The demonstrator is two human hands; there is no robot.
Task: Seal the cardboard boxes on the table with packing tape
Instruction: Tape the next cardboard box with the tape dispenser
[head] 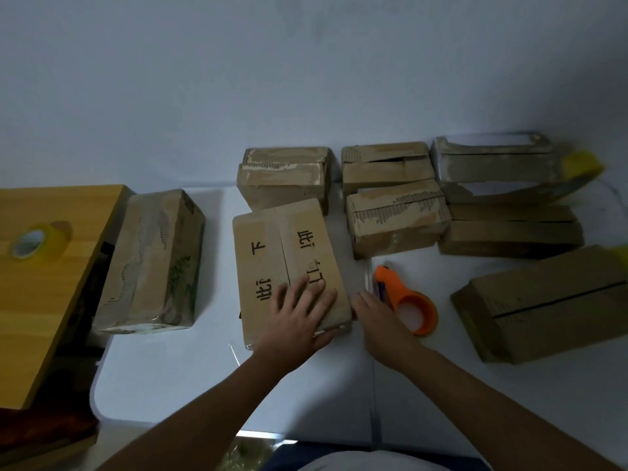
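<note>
The left hand (pixel 299 317) lies flat, fingers spread, pressing the near right corner of the brown cardboard box with black printed characters (pixel 289 263); its grip holds nothing. The right hand (pixel 380 321), fingers straight, touches that box's right side. Just right of it, the orange plastic tape dispenser (pixel 407 300) rests on the white table (pixel 204 379).

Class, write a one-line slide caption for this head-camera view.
Left hand presses flat on a printed cardboard box while the right hand rests beside an orange tape dispenser.
</note>
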